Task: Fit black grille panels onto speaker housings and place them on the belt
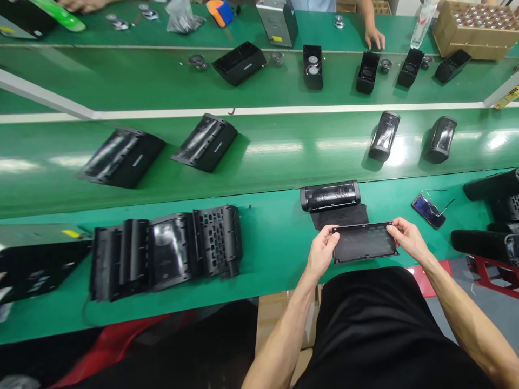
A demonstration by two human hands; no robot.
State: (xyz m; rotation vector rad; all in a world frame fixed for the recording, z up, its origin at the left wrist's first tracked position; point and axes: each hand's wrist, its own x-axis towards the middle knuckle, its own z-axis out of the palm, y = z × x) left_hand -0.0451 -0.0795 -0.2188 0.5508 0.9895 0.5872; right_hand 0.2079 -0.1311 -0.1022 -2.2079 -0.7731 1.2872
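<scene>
Two hands [323, 250] [409, 237] grip a black panel [365, 244] (dark sheet [340, 216] beyond, phone [422, 208] and glasses [435, 209] rightward).

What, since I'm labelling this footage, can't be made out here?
All in the head view:
Underside of the black panel: faces away from the camera.
Grip of the left hand and right hand beneath it: hidden by the panel.
Near edge of the dark sheet: partly covered by the panel.
White lettering: too small and blurred.
Black housings at far right: cut off by the right edge.
</scene>
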